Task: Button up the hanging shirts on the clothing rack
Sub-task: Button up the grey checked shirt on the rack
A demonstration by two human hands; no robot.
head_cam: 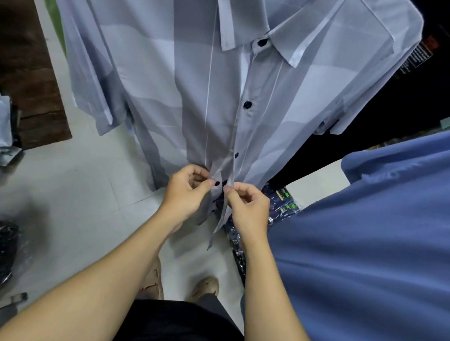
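The pale grey-and-lilac short-sleeved shirt [173,76] hangs straight in front of me, its three upper black buttons done up. Near its lower hem, my left hand [186,191] pinches the placket edge bearing a small black button [217,183], while my right hand [247,205] pinches the opposite edge just beside it. A blue shirt [380,250] hangs to my right.

No legible text anywhere.
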